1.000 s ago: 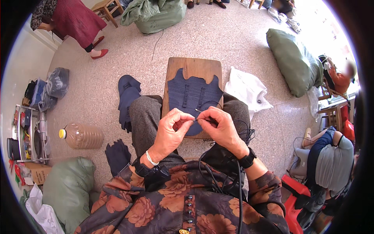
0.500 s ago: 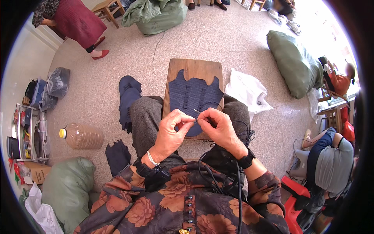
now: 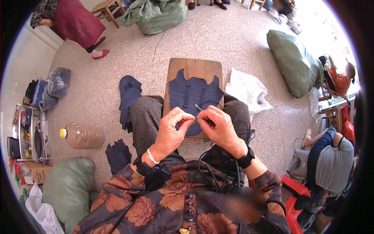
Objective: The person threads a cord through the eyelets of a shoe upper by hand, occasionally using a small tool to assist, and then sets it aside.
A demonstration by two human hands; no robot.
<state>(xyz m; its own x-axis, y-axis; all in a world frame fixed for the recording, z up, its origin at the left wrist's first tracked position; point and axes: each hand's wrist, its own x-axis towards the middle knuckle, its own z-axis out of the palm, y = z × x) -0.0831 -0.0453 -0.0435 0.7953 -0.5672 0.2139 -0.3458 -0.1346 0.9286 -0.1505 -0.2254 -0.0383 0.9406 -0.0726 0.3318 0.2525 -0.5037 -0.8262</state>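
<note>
Speckled stone floor (image 3: 233, 43), littered with sacks and cloth, seen from above the seated person's lap.

Item: wooden board (image 3: 194, 69), resting across the knees, its long axis running away from the person; near end covered by the hands.

Item: dark blue cut fabric piece (image 3: 194, 91), lying flat on the board, scalloped edge toward the far end, long axis along the board; lower part hidden behind both hands.

Item: thin needle-like tool (image 3: 199, 108), slanting up and to the left from the fingers, tip over the fabric. Too small to tell whether thread runs through it.

Left hand (image 3: 171, 130): fingers curled, thumb and forefinger pressed together in a pinch at the point where both hands meet; what they grip is too fine to make out.

Right hand (image 3: 220, 126): fingertips closed on the lower end of the tool, touching the left fingertips.

Item: black cables (image 3: 218, 171), looped over the lap, partly hidden under the right wrist.

Surroundings: folded dark cloth (image 3: 128, 97) just left of the knee; plastic bottle (image 3: 82, 135) lying on its side, cap pointing left; white cloth (image 3: 247, 91) right of the board; green sack (image 3: 294, 64) farther right.
</note>
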